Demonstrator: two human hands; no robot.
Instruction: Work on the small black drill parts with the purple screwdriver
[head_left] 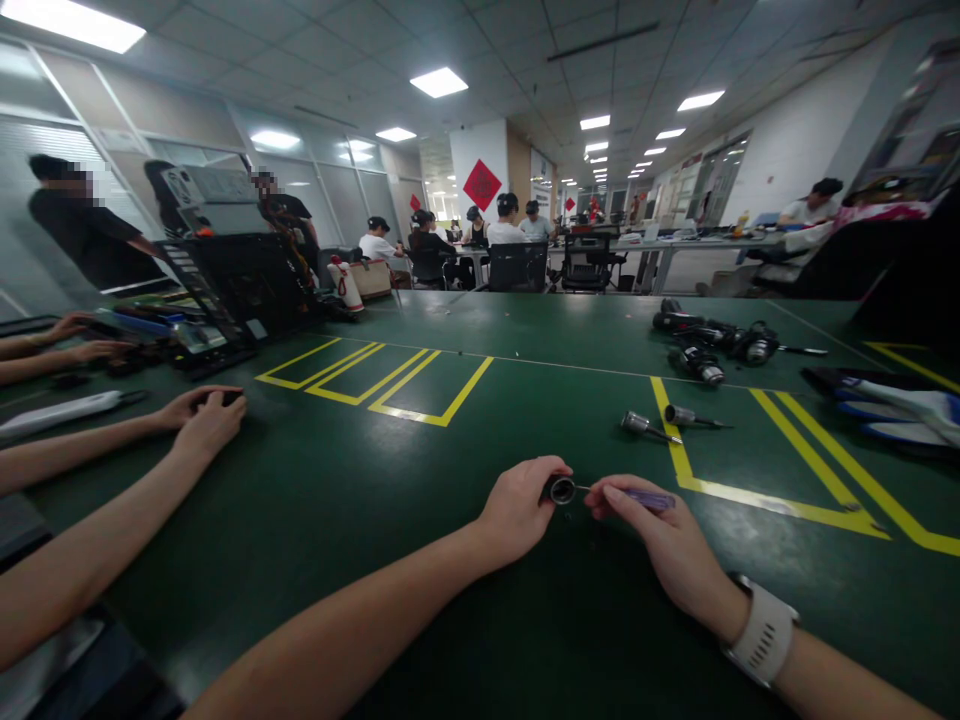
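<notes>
My left hand (523, 508) is closed around a small dark cylindrical part (562, 489) whose round, hollow end faces me. In my right hand (660, 535) is a small screwdriver (649, 498) with a translucent purple handle, pinched between thumb and fingers. Its thin shaft points left and reaches the rim of the cylindrical part; whether the tip touches a screw is too small to tell. Both hands are just above the green table (420, 500). Right of them lie two metal pieces with thin shafts, one (641, 424) nearer and one (686, 416) beside it.
Black power-tool parts (701, 345) are grouped at the back right, with blue-and-white gloves (900, 408) at the right edge. Yellow tape (431, 415) marks the tabletop. On the left, a co-worker's hands (210, 415) hold a dark object. A black machine (240, 285) stands behind.
</notes>
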